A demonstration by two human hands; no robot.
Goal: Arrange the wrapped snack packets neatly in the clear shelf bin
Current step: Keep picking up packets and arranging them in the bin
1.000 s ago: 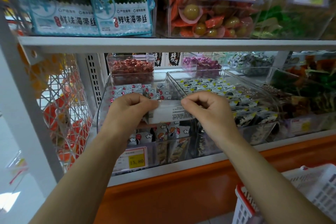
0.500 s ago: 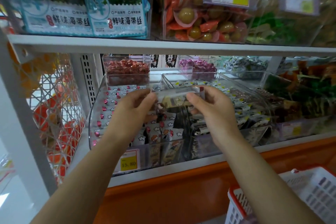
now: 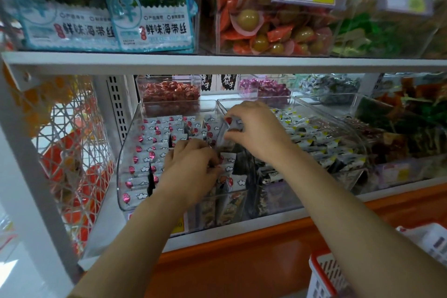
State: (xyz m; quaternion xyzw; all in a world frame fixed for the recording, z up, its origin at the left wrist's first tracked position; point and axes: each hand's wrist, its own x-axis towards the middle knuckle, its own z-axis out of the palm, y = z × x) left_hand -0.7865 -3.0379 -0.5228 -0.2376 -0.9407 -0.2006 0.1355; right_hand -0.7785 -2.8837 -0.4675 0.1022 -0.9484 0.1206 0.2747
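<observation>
A clear shelf bin [image 3: 125,164] on the lower shelf holds rows of small white snack packets [image 3: 154,143] with red dots and cloud prints. Both hands reach into it. My right hand [image 3: 256,130] pinches one packet [image 3: 231,123] near the bin's right wall, tilted downward. My left hand [image 3: 191,167] lies lower in the bin with fingers curled down among the packets [image 3: 228,159] at the middle; its fingertips are hidden, so a grip cannot be made out.
A second clear bin [image 3: 321,138] of yellow-marked packets sits right beside it. Small candy tubs [image 3: 169,92] stand behind. The upper shelf edge [image 3: 217,63] hangs close above. A white and red basket [image 3: 338,273] is at lower right; a wire rack [image 3: 70,152] at left.
Both hands moved forward and down into the bin. The packet held between both hands is now pinched by the right hand alone, and the left hand has dropped among the packets.
</observation>
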